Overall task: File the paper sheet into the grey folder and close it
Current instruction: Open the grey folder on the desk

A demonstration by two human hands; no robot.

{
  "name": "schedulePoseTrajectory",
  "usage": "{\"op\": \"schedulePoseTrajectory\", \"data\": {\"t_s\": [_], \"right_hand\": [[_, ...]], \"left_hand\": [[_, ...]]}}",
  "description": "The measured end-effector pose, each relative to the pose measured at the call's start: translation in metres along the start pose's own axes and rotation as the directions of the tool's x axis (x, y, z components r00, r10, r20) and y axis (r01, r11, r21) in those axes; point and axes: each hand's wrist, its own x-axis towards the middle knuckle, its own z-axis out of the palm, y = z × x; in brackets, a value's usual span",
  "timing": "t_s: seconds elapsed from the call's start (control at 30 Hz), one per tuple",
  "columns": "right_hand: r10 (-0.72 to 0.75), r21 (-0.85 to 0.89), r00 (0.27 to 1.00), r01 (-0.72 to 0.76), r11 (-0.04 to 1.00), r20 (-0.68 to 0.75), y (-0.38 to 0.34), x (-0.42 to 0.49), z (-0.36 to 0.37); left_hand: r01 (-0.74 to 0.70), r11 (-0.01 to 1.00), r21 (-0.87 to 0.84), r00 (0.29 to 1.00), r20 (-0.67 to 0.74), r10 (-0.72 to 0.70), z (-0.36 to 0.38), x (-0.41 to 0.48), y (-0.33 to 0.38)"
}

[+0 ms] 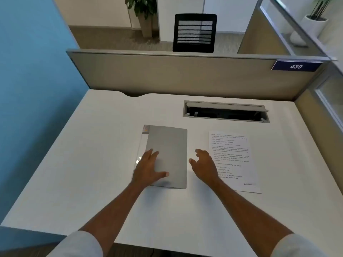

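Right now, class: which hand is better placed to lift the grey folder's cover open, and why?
The right hand: it hovers free beside the grey folder's right edge, apparently the opening side. The left hand lies flat on the cover, steadying it.

1. A white desk point(92, 164) with an open cable tray point(225, 112) set into its top;
2. a beige partition point(167, 75) bearing a blue "439" plate point(296, 66);
3. a black mesh chair point(194, 32) beyond it;
4. potted plants point(142, 8) further back.

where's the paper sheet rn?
In the head view the paper sheet lies flat on the white desk, right of the closed grey folder, in front of the cable hatch; the right hand overlaps its left edge.
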Motion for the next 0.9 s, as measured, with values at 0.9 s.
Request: {"op": "schedulePoseTrajectory", "data": {"t_s": [0.9], "right_hand": [[0.22,0.295,0.975,-0.216,0.931,0.02,-0.007,0.007,0.05]], "left_hand": [[-0.076,0.975,0.21,0.986,0.159,0.043,0.016,-0.011,-0.074]]}}
